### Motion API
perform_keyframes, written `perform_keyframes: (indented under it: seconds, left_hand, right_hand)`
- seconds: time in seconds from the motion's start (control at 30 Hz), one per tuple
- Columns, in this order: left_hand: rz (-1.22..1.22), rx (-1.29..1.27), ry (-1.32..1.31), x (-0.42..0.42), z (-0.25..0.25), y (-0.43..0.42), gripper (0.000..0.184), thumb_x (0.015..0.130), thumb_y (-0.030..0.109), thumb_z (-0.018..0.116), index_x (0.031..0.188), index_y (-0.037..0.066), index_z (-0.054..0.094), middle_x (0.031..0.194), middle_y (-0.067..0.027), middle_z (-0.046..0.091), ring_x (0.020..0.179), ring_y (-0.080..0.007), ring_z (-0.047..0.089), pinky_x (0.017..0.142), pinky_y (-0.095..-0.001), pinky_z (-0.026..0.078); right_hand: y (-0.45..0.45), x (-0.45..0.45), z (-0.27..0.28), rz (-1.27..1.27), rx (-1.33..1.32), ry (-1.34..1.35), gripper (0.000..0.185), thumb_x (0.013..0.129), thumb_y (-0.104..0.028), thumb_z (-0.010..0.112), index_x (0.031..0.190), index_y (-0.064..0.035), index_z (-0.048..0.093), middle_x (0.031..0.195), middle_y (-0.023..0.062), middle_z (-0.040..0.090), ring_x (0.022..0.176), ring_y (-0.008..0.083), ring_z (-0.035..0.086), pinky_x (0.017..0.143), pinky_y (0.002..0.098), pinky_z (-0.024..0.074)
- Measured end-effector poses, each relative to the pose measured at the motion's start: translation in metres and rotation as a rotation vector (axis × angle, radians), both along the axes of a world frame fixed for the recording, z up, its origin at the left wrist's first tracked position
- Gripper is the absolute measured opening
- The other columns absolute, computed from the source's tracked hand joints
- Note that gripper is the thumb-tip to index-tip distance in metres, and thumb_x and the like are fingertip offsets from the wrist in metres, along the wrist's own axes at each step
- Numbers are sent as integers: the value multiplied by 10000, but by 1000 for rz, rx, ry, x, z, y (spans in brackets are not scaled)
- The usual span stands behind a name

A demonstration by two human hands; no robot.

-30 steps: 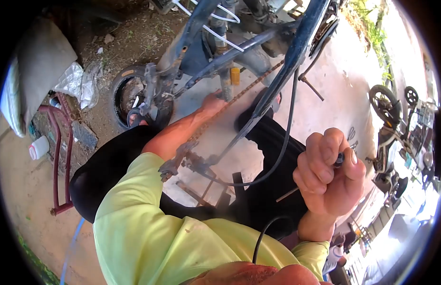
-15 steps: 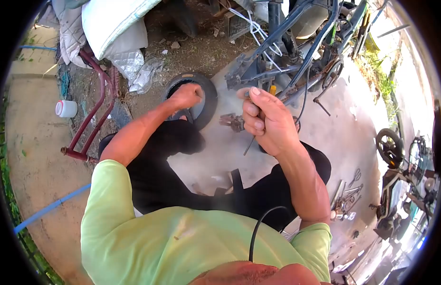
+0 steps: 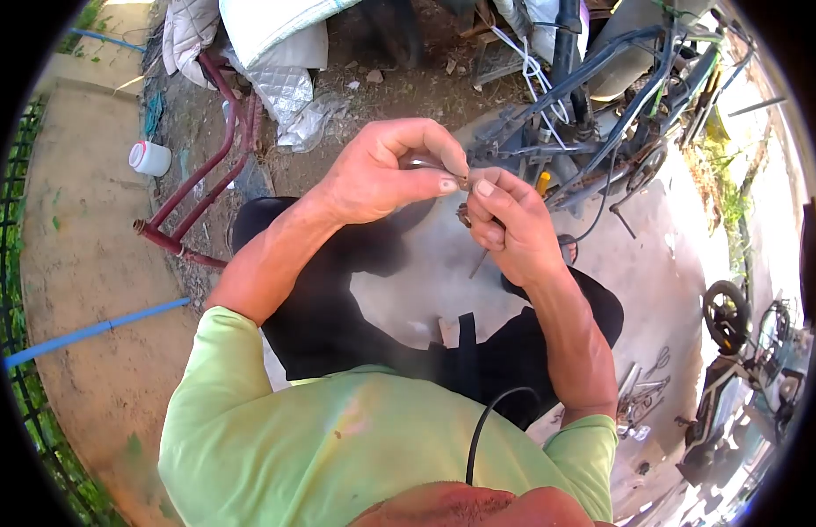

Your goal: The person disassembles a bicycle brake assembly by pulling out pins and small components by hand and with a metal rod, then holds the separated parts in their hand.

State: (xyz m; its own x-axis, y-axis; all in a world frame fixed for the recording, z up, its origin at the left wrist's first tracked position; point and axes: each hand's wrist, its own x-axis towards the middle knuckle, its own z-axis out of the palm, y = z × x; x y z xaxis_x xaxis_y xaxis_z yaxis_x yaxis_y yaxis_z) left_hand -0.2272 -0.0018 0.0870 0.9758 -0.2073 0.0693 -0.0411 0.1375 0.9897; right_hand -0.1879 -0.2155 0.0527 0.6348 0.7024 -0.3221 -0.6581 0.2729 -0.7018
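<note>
In front of my chest both hands come together at a small dark metal piece (image 3: 464, 183), too small to name. My left hand (image 3: 377, 171) reaches it from the left, its thumb and index finger pinching at the piece. From the other side my right hand (image 3: 516, 224) grips it between thumb and fingers, the remaining fingers curled in. Behind my left hand is a small tyre (image 3: 415, 216), mostly hidden by the hand and forearm. A thin rod (image 3: 479, 264) shows just below my right fingers, on or above the pale floor.
A blue bike frame with cables (image 3: 592, 114) lies ahead on the right. A maroon metal frame (image 3: 201, 180) and a white tub (image 3: 149, 158) stand to the left. Several hand tools (image 3: 641, 395) lie on the floor at right, near a small wheel (image 3: 726, 316).
My left hand has risen from the tyre and moved right to meet my right hand at the small dark piece. The view has shifted, so the surroundings sit further right.
</note>
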Motion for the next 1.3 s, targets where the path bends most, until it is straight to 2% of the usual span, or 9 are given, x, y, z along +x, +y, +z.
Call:
perform_keyframes:
  seconds: [0.17, 0.27, 0.47, 0.67, 0.73, 0.83, 0.97, 1.17, 1.3]
  left_hand:
    - [-1, 94, -115, 6, 0, -5, 162, 860, -96, 668, 965, 27, 662, 968, -61, 631, 786, -88, 574, 585, -221, 435]
    - [19, 263, -331, 12, -4, -3, 169, 845, -113, 661, 950, 20, 659, 968, -68, 626, 805, -98, 570, 636, -247, 440]
    - [9, 284, -215, 9, 6, -2, 166, 840, -110, 667, 959, 5, 668, 963, -71, 626, 838, -115, 590, 692, -255, 457]
    - [23, 159, 22, 4, 7, -1, 146, 868, -75, 682, 1003, -19, 677, 971, -58, 625, 853, -106, 594, 728, -243, 467]
    - [28, 158, 55, 3, 8, 0, 138, 874, -60, 691, 1007, -24, 683, 961, -50, 624, 846, -96, 588, 724, -237, 459]
    - [22, 159, 94, 3, 12, 0, 128, 879, -46, 700, 1006, -26, 693, 942, -38, 623, 829, -85, 578, 710, -232, 446]
    - [31, 160, 86, 3, 9, -1, 126, 884, -34, 706, 1009, -18, 708, 920, -30, 624, 803, -77, 564, 683, -234, 429]
    - [46, 248, -28, 5, 6, -3, 158, 885, -9, 727, 1042, 0, 727, 884, -34, 633, 784, -92, 575, 675, -243, 438]
    - [92, 503, -282, 6, 4, -4, 201, 853, -1, 752, 1053, 2, 730, 866, -71, 651, 767, -157, 607, 659, -276, 472]
  right_hand:
    - [-3, 4, 9, -15, -24, -66, 276, 931, -243, 712, 1070, -16, 637, 757, -42, 511, 594, 39, 406, 540, 220, 323]
    - [-5, 6, 9, -10, -75, -140, 277, 930, -250, 715, 1062, -20, 636, 761, -46, 512, 617, 34, 411, 555, 220, 333]
    - [-4, 7, 10, 4, -121, -202, 286, 943, -273, 713, 1060, -24, 634, 785, -50, 524, 644, 26, 414, 562, 217, 336]
    - [2, 5, 11, -15, -112, -156, 261, 964, -255, 689, 1057, -19, 627, 768, -43, 522, 620, 31, 405, 555, 215, 328]
    - [5, 4, 13, -29, -101, -141, 201, 983, -203, 653, 1043, -15, 610, 713, -31, 513, 572, 40, 388, 543, 216, 321]
    - [3, 5, 9, -5, -69, -123, 285, 954, -268, 699, 1058, -12, 629, 781, -40, 525, 616, 35, 413, 549, 223, 326]
    - [2, 7, 9, 11, -2, -45, 267, 951, -254, 691, 1036, -11, 620, 761, -33, 517, 596, 43, 413, 542, 227, 326]
    - [3, 8, 6, 22, 53, 44, 230, 948, -233, 671, 997, -20, 601, 734, -28, 488, 579, 52, 392, 533, 231, 309]
    - [3, 8, 8, 30, 61, 118, 200, 952, -229, 639, 956, -38, 579, 710, -35, 441, 565, 54, 364, 526, 232, 289]
